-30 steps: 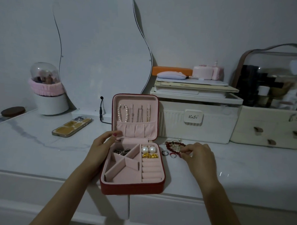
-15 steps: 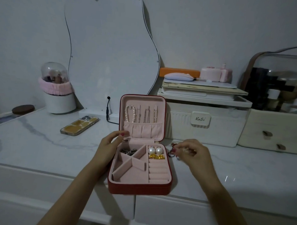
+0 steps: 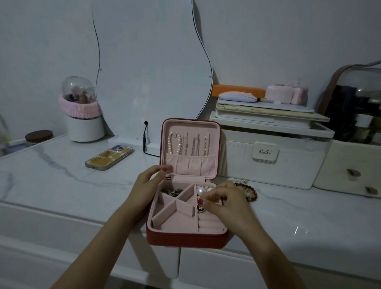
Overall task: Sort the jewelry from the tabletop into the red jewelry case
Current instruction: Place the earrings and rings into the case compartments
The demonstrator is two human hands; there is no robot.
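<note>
The red jewelry case stands open at the front of the marble tabletop, pink inside. Its lid holds a pearl necklace and thin chains. Dark jewelry lies in the back left compartment, and two pearl earrings lie at the back right. My left hand rests on the case's left wall. My right hand hovers over the ring rolls and pinches a small dark ring between thumb and fingers. A dark red bead bracelet lies on the table right of the case, partly hidden by my right hand.
A phone lies at the back left. A white pot with a pink band stands beside the curvy mirror. A white organizer box and a drawer unit fill the back right. A black cable hangs behind the case.
My right hand picked a ring up from the table beside the bracelet and carried it left over the case's ring rolls. My left hand stayed on the case.
</note>
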